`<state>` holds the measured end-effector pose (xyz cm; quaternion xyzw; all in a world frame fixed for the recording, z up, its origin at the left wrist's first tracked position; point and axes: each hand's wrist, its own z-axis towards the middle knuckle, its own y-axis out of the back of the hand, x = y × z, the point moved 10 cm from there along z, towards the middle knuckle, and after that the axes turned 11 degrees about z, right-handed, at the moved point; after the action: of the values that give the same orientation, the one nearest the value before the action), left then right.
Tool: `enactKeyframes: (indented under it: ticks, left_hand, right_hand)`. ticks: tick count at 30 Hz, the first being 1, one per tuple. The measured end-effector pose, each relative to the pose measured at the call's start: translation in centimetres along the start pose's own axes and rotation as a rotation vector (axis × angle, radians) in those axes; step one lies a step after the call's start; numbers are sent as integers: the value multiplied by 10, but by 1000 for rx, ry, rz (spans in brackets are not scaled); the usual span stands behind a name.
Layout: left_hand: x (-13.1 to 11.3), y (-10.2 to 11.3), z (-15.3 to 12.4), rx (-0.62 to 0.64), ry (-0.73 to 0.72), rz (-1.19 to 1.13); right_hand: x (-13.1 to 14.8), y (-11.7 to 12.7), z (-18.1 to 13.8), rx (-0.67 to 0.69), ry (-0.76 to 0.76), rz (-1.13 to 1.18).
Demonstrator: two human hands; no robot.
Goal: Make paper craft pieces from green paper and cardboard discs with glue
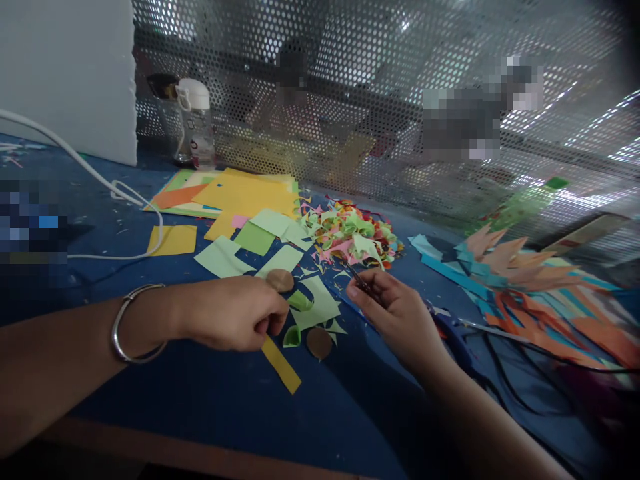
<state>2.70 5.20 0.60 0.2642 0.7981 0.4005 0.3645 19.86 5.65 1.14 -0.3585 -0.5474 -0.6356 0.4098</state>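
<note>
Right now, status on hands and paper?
Left hand closed, brown disc beside it. Right hand pinching thin dark tool. Scrap pile beyond, cables at right.

Left hand point(235, 313) was curled, thumb and forefinger pinched, forearm reaching in from left. Right hand point(395, 317) was knuckles-up, fingertips pinched together. Hands sat near, not touching.

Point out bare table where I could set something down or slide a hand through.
Widest bare blue cloth: the near edge, between left hand and right hand with its thin tool, below the yellow strip. A smaller gap inside the white cable loop, left of the yellow square. Crowded: paper pieces at centre, the scrap heap, cut strips and dark cords at right.
</note>
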Motion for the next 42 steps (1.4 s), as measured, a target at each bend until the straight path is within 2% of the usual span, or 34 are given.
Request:
enactKeyframes:
  ticks: [7, 14, 18, 23, 26, 29, 33, 42]
  left_hand:
    - [1, 4, 1, -51, -12, 58]
    - [-6, 5, -2, -50, -47, 110]
    - [-9, 12, -4, -73, -71, -8]
    - [-2, 30, -4, -180, -85, -218]
    - [3, 25, -2, -135, -58, -200]
    - [1, 12, -1, -75, -61, -44]
    - [1, 4, -2, -96, -32, 96]
    - [8, 1, 2, -67, -16, 25]
  right_hand:
    - [1, -8, -1, 61, 5, -22]
    - [5, -12, -3, 85, 14, -57]
    - [7, -16, -3, 121, 20, -59]
    - [13, -25, -8, 182, 20, -61]
    - [17, -30, -11, 210, 36, -75]
    - [19, -34, -13, 224, 34, -78]
    - [17, -35, -13, 240, 17, -71]
    - [18, -39, -15, 278, 55, -123]
